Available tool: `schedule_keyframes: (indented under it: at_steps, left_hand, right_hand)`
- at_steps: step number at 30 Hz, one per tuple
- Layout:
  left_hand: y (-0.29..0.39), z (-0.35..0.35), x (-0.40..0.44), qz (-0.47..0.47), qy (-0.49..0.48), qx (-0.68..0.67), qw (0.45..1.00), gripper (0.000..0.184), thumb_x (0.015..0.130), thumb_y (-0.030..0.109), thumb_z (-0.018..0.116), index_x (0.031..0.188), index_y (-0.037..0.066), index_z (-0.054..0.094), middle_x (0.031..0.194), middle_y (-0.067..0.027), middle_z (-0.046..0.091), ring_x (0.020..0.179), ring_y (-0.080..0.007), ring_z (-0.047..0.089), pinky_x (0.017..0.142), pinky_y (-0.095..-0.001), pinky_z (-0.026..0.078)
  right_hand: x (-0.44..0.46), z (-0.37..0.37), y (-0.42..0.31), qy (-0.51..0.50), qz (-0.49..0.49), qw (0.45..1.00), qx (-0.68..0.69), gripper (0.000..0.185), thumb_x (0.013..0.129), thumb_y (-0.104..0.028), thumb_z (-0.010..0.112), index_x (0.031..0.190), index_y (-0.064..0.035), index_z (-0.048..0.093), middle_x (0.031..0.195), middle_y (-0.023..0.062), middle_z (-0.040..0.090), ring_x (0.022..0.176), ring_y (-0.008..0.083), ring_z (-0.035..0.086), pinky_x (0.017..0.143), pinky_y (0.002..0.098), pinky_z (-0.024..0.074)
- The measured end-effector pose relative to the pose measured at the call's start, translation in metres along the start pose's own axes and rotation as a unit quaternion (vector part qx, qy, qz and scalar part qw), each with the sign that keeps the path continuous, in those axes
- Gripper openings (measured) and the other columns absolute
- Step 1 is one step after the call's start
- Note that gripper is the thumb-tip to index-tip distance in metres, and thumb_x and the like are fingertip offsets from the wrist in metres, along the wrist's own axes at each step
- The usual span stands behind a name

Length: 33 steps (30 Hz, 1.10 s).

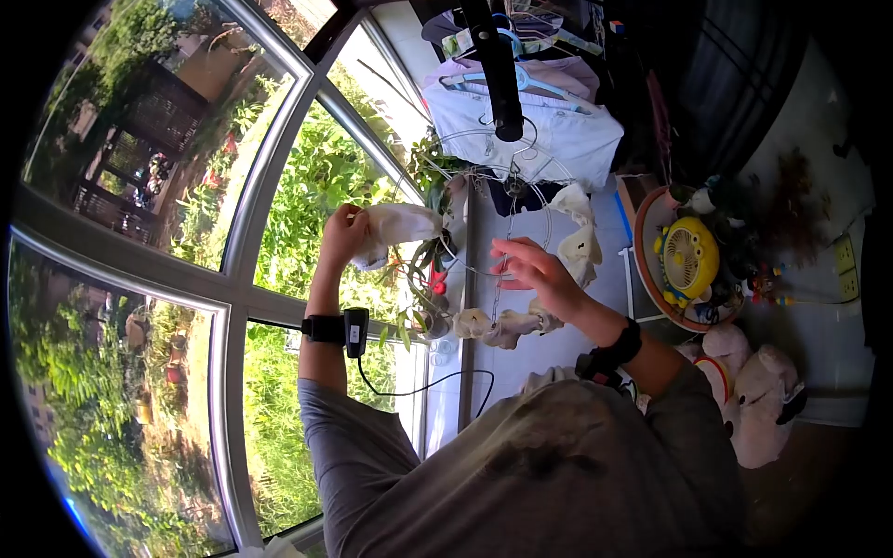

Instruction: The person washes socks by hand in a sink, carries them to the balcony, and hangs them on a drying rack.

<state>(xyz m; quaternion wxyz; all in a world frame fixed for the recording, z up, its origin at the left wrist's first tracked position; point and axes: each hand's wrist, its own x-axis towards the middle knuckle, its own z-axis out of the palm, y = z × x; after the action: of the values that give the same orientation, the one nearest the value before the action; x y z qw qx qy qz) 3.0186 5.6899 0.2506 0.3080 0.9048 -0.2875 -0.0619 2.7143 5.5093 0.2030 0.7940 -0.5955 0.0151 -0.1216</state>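
Note:
My left hand (pixel 344 234) pinches a white sock (pixel 402 225), held out sideways in front of the window. To its right hangs a round wire drying hanger (pixel 549 206) with a hook on top and thin chains. My right hand (pixel 538 272) is beside the chains, fingers stretched and apart, with nothing seen in it. Several pale socks (pixel 512 327) hang along the hanger's near and right rim, partly behind my right hand and forearm. The clips that hold them are too small to make out.
Shirts on hangers (pixel 530 121) hang beyond the ring, below a dark pole (pixel 498 84). Large framed windows (pixel 270 214) stand at the left. A yellow fan (pixel 688 258) sits in a round tub (pixel 651 279) at the right, near plush toys (pixel 763 400). Potted plants (pixel 433 186) line the sill.

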Motion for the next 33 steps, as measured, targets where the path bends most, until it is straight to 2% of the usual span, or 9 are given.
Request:
schedule_keyframes:
  at_steps: [6, 8, 12, 13, 14, 16, 18, 26, 33]
  left_hand:
    - [0.019, 0.027, -0.009, 0.088, -0.053, -0.068, 0.992, 0.029, 0.085, 0.026, 0.058, 0.091, -0.002, 0.063, 0.077, -0.0162, 0.066, 0.068, -0.0214, 0.064, 0.064, -0.0325, 0.050]
    - [0.024, 0.034, -0.006, 0.084, -0.050, 0.017, 0.995, 0.031, 0.083, 0.028, 0.060, 0.091, -0.002, 0.063, 0.078, -0.0164, 0.066, 0.068, -0.0234, 0.064, 0.064, -0.0338, 0.050]
    - [0.007, 0.053, 0.009, 0.074, -0.116, -0.019, 0.990, 0.035, 0.083, 0.026, 0.064, 0.107, 0.001, 0.057, 0.096, -0.0181, 0.063, 0.086, -0.0269, 0.063, 0.076, -0.0362, 0.051]
    - [0.003, 0.058, 0.009, 0.100, -0.059, -0.002, 0.993, 0.037, 0.078, 0.028, 0.065, 0.102, 0.001, 0.057, 0.088, -0.0165, 0.064, 0.081, -0.0278, 0.063, 0.072, -0.0344, 0.049]
    - [-0.019, 0.068, 0.017, 0.238, 0.079, 0.083, 0.965, 0.034, 0.078, 0.026, 0.066, 0.101, 0.002, 0.058, 0.091, -0.0162, 0.064, 0.081, -0.0297, 0.062, 0.072, -0.0348, 0.050]
    - [-0.012, 0.068, 0.012, 0.226, 0.106, 0.070, 0.966, 0.032, 0.079, 0.025, 0.065, 0.101, 0.003, 0.058, 0.097, -0.0159, 0.062, 0.084, -0.0300, 0.062, 0.072, -0.0352, 0.050]
    - [0.001, 0.070, 0.001, 0.143, 0.014, -0.042, 0.989, 0.030, 0.079, 0.022, 0.065, 0.102, 0.003, 0.058, 0.101, -0.0157, 0.060, 0.085, -0.0284, 0.062, 0.073, -0.0349, 0.050]
    - [0.010, 0.119, -0.013, 0.146, 0.049, -0.088, 0.984, 0.032, 0.084, 0.018, 0.057, 0.109, 0.000, 0.051, 0.090, -0.0173, 0.065, 0.079, -0.0316, 0.064, 0.070, -0.0375, 0.050]
    - [0.013, 0.129, -0.011, 0.228, 0.109, -0.042, 0.967, 0.057, 0.078, 0.015, 0.064, 0.124, -0.003, 0.037, 0.121, -0.0275, 0.044, 0.107, -0.0413, 0.048, 0.089, -0.0414, 0.042]
  right_hand:
    - [-0.002, 0.002, -0.001, -0.012, -0.001, 1.000, -0.010, 0.044, 0.095, -0.023, 0.043, 0.133, -0.0013, 0.038, 0.121, 0.0086, 0.041, 0.107, 0.0195, 0.052, 0.091, 0.0350, 0.0472]
    - [-0.005, 0.000, -0.003, -0.014, -0.020, 0.999, -0.021, 0.044, 0.095, -0.023, 0.043, 0.132, -0.0012, 0.039, 0.121, 0.0087, 0.041, 0.107, 0.0193, 0.052, 0.090, 0.0348, 0.0477]
    - [-0.009, -0.001, -0.008, -0.003, -0.003, 1.000, -0.024, 0.044, 0.094, -0.023, 0.044, 0.132, -0.0013, 0.039, 0.121, 0.0086, 0.041, 0.107, 0.0191, 0.052, 0.090, 0.0350, 0.0480]
    - [-0.010, 0.000, -0.010, 0.001, -0.007, 1.000, -0.019, 0.045, 0.094, -0.023, 0.045, 0.133, -0.0013, 0.039, 0.121, 0.0087, 0.041, 0.107, 0.0192, 0.051, 0.090, 0.0353, 0.0475]
    - [-0.012, 0.000, -0.010, 0.005, -0.010, 1.000, -0.013, 0.046, 0.094, -0.023, 0.045, 0.133, -0.0013, 0.038, 0.121, 0.0088, 0.041, 0.107, 0.0192, 0.051, 0.090, 0.0355, 0.0469]
    - [-0.013, -0.001, -0.009, 0.010, -0.010, 0.999, -0.040, 0.046, 0.093, -0.022, 0.046, 0.133, -0.0012, 0.038, 0.122, 0.0088, 0.041, 0.108, 0.0195, 0.051, 0.091, 0.0357, 0.0461]
    - [-0.013, -0.004, -0.007, 0.015, -0.012, 0.997, -0.070, 0.046, 0.093, -0.021, 0.047, 0.133, -0.0010, 0.037, 0.122, 0.0089, 0.040, 0.108, 0.0197, 0.051, 0.091, 0.0359, 0.0454]
    - [-0.012, -0.008, 0.005, 0.058, -0.043, 0.991, -0.113, 0.046, 0.091, -0.026, 0.053, 0.127, 0.0017, 0.043, 0.121, 0.0109, 0.047, 0.105, 0.0177, 0.053, 0.086, 0.0321, 0.0448]
    - [-0.016, -0.005, 0.014, 0.111, -0.033, 0.990, -0.083, 0.036, 0.090, -0.026, 0.055, 0.116, -0.0013, 0.051, 0.135, 0.0132, 0.037, 0.123, 0.0212, 0.041, 0.099, 0.0394, 0.0364]
